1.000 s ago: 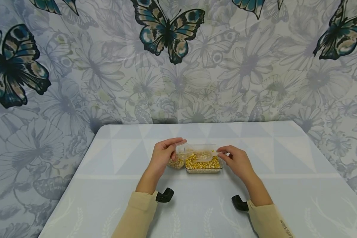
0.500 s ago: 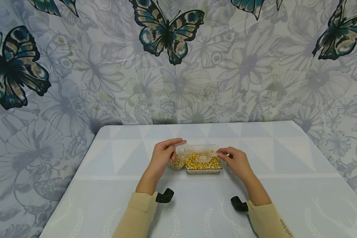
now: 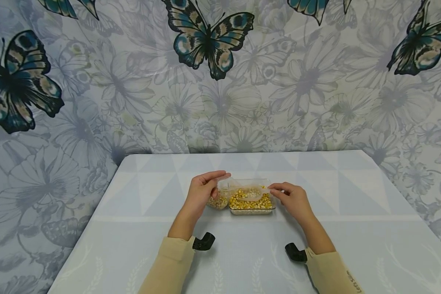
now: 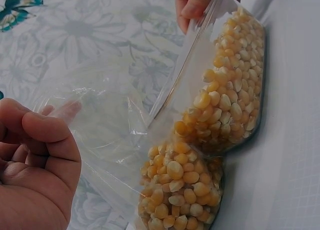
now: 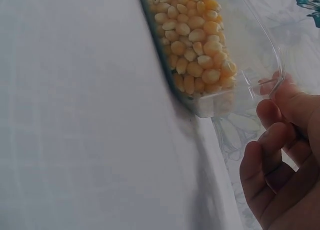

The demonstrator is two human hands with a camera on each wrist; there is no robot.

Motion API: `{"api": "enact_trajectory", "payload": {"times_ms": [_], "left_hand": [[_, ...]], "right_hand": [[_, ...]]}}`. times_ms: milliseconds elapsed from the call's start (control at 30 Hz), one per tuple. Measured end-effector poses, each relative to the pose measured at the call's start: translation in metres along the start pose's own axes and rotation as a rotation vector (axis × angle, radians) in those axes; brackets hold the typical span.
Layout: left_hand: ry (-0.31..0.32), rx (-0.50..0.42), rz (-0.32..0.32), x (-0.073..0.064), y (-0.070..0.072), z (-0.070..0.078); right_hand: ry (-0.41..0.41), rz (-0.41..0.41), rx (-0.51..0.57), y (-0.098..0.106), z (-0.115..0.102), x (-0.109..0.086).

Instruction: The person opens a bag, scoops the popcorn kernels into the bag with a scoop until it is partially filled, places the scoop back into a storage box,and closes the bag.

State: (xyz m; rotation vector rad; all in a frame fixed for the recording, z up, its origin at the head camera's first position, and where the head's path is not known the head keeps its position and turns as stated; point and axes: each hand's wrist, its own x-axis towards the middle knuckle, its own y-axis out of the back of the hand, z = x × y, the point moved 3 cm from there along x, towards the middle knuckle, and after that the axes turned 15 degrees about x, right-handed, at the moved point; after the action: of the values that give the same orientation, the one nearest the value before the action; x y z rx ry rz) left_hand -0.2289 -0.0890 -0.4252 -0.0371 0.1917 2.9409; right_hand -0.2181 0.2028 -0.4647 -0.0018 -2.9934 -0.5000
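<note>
A clear plastic bag (image 3: 217,200) of corn kernels stands on the table against the left end of a clear rectangular container (image 3: 251,211). My left hand (image 3: 199,194) pinches the bag's raised upper part, which shows loose and see-through in the left wrist view. Yellow corn kernels (image 4: 232,90) fill much of the container. At the container's right end, my right hand (image 3: 294,200) pinches the corner of a clear plastic lid (image 5: 260,35) between thumb and forefinger. The lid slants up over the kernels, and the right hand's other fingers (image 5: 252,165) are curled beneath.
The pale table (image 3: 242,253) has a triangle pattern toward its back and ends at a wall covering (image 3: 297,102) with butterflies and flowers. Black wrist camera mounts (image 3: 203,241) stick out inward from both beige sleeves (image 3: 169,265), above the table.
My right hand has sunk very slightly at the lid's corner. The left hand, the bag and the container stay where they were.
</note>
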Motion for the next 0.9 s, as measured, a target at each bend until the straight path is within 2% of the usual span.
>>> {"api": "enact_trajectory", "payload": {"times_ms": [333,700,900], "left_hand": [[-0.003,0.003,-0.001,0.0009,-0.0002,-0.0009],[0.015,-0.002,-0.002,0.0009,-0.001,-0.001],[0.02,0.003,0.0,0.0011,-0.0008,-0.0014]], "right_hand": [[-0.096,0.006,0.111,0.003,0.0036,0.0022],[-0.111,0.015,0.175,0.0058,0.0054,0.0021],[-0.082,0.032,0.205,0.0061,0.0033,0.0025]]}}
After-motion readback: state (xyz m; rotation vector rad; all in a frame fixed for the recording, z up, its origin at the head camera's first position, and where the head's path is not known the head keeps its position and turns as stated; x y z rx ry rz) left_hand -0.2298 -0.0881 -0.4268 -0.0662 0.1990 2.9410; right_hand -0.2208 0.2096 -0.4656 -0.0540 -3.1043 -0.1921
